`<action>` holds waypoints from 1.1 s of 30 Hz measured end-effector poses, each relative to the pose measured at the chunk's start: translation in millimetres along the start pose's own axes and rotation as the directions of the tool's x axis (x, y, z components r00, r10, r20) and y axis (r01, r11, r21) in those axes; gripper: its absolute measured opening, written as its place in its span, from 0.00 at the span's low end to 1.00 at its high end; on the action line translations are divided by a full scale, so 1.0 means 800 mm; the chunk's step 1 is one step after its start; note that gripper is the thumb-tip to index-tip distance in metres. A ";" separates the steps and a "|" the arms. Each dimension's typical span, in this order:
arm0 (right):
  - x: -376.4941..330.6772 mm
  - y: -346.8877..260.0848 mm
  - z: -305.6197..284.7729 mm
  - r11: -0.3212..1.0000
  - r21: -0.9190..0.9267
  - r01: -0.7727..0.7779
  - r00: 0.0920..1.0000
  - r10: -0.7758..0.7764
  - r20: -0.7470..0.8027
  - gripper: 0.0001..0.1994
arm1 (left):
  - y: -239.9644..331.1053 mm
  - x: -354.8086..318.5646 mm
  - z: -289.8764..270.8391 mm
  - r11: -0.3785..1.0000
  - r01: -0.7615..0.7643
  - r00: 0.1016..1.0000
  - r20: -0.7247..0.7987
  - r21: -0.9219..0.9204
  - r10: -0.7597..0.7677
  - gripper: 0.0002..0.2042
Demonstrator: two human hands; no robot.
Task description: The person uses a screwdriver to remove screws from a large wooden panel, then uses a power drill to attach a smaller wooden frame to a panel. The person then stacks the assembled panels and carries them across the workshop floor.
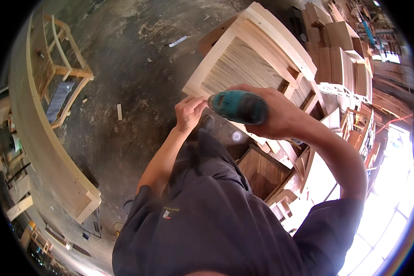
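Observation:
A teal and black cordless drill [238, 106] is gripped in my right hand [276, 110], its nose pointing left toward the wooden cabinet's near corner. My left hand [189, 112] is closed at the drill's front end, fingertips pinched together there. Whatever those fingers hold is too small to make out. Just beyond both hands stands the pale wooden cabinet [244, 60], with a framed, grained panel facing up. The drill and my right hand cover part of its near edge, so the contact of the drill tip cannot be seen clearly.
A long wooden workbench [55, 152] curves along the left, beside a wooden chair frame [69, 73] with a dark cloth. Stacked wooden boxes [340, 64] stand at the far right. A brown wooden panel [262, 172] lies near my legs. Scraps [119, 112] dot the concrete floor.

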State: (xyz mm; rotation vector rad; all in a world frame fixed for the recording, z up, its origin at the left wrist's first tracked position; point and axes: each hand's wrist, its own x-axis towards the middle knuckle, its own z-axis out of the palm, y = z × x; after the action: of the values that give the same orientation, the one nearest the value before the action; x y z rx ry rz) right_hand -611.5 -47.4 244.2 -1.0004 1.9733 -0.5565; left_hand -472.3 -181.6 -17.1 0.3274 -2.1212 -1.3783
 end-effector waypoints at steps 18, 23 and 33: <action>-0.114 0.002 0.070 0.964 0.266 -0.022 0.921 0.123 -0.369 0.32 | -0.036 -0.014 0.013 0.985 0.115 0.989 0.113 -0.129 -0.101 0.09; -0.236 0.044 0.211 0.655 0.624 0.427 0.621 0.290 -0.729 0.38 | 0.050 0.016 -0.011 0.881 0.420 0.901 0.220 -0.217 -0.375 0.16; -0.462 0.005 0.530 0.341 0.554 0.760 -0.234 0.938 -0.257 0.18 | 0.180 -0.133 0.089 0.436 0.861 -0.067 0.907 0.263 -0.415 0.07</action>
State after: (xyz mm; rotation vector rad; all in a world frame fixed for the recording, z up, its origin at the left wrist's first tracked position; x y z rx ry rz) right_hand -136.8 247.5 183.9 1.5360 1.7913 -2.7342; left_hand -414.2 -12.5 54.3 0.6051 -2.3775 -3.3090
